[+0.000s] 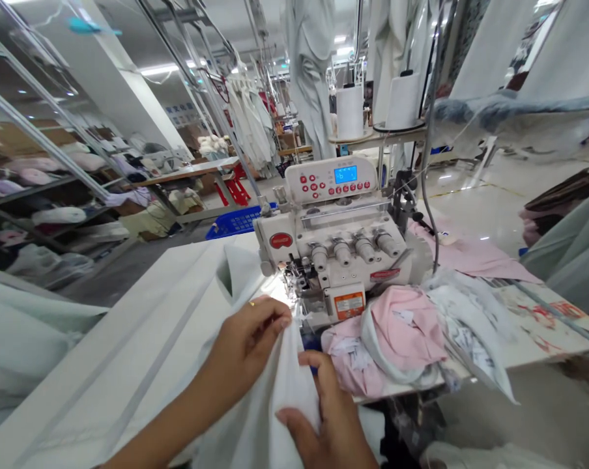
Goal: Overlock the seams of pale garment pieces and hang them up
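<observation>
The left hand (248, 345) wore a thin gold ring (252, 303) on one finger. The left forearm (177, 423) was bare, and the right hand (324, 417) was bare too.

A garment factory: overlock sewing machine (336, 251), hanging garments (248, 124), shelves of fabric (40, 195).

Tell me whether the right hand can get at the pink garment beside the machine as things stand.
Probably yes. The right hand pinches the white fabric just left of the pink garment, with nothing standing between them; it would have to let go of the fabric first.
</observation>
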Motion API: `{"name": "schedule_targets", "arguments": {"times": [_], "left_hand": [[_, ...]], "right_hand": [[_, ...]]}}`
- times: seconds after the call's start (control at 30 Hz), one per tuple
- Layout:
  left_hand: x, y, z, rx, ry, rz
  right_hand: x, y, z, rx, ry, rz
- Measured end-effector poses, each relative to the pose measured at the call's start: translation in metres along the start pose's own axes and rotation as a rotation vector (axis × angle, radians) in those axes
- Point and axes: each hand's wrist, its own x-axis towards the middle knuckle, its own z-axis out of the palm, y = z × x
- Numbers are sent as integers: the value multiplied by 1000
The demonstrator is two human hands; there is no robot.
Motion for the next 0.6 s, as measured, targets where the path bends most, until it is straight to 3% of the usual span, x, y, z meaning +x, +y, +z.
{"name": "schedule_targets", "arguments": {"times": [0.17, 0.33, 0.4, 0.47, 0.53, 0.6], "left_hand": [[16, -10, -9, -163, -170, -117], [18, -14, -7, -85, -59, -178], [13, -11, -4, 15, 32, -65], [6, -6, -3, 201, 142, 153], [-1, -1, -2, 446, 232, 381], [-8, 3, -2, 645, 264, 521]], "right_hand": [[2, 0, -4, -122, -49, -67], [1, -1, -5, -248, -8, -235], [0, 0, -4, -390, 86, -326], [1, 3, -5, -511, 163, -410], [2, 7, -6, -569, 148, -450], [3, 10, -8, -621, 93, -481]]}}
